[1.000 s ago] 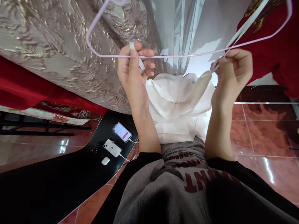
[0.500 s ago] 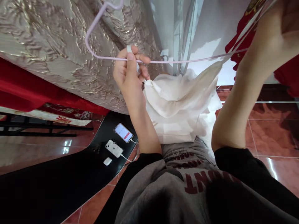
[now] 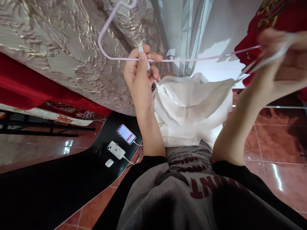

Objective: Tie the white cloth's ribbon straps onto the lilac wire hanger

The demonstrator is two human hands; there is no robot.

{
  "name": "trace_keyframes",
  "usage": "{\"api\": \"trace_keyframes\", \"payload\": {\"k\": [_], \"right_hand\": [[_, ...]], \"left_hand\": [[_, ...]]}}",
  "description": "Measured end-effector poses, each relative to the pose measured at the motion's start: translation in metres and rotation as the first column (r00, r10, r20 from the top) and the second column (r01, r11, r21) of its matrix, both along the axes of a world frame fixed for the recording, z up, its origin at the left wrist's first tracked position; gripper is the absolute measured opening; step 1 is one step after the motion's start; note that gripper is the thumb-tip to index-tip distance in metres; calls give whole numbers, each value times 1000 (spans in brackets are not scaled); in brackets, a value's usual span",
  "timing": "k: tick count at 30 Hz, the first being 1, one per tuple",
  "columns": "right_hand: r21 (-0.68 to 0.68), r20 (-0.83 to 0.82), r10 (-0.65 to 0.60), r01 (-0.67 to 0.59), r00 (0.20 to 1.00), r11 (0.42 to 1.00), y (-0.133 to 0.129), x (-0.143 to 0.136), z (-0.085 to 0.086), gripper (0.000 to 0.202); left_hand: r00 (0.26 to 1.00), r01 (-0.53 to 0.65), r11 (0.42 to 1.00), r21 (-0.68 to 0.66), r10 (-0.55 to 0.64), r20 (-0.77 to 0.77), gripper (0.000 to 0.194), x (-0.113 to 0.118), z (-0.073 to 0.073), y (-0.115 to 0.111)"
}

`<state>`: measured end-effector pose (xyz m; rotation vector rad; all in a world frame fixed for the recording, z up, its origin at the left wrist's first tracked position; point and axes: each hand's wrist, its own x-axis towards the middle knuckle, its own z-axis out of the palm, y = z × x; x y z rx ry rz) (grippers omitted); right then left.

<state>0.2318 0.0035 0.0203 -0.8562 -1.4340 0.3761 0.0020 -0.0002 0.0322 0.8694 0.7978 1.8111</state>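
Note:
A thin lilac clothes hanger (image 3: 196,59) stretches across the upper view. My left hand (image 3: 143,68) is closed round its lower bar, with a white strap pinched under the thumb. Below hangs a white garment (image 3: 182,108) of sheer, gathered cloth, its left corner just under my left fingers. On the far right my right hand (image 3: 283,57), smeared by motion, grips a white strap (image 3: 275,57) pulled taut from the garment's right corner. The hanger's right end runs behind or into that hand; the contact is blurred.
Embossed beige fabric (image 3: 72,48) hangs close on the left, with red cloth (image 3: 35,86) beneath it. Two phones on cables, one a white phone (image 3: 116,150), and a small white case (image 3: 109,163) lie on a black bench (image 3: 72,179). More red fabric (image 3: 254,41) hangs right.
My right hand has come down and into view at the right with the strap. My left hand and the hanger have shifted slightly right; the garment's right corner sits a little lower.

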Motion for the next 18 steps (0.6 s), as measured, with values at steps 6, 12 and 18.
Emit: {"api": "trace_keyframes", "payload": {"k": [6,12,18], "right_hand": [[8,212,41,-43,976,999,0,-27,-2,20],[-39,193,-29,37,981,999,-4,-24,-7,28],[-22,190,18,-15,982,1000,-2,-24,-11,37]], "left_hand": [[998,24,999,42,-22,-65,28,-5,-5,-3],[927,-342,913,223,367,-81,36,-53,-30,14],[830,-485,752,447,557,-35,9,-90,-38,30]]}}
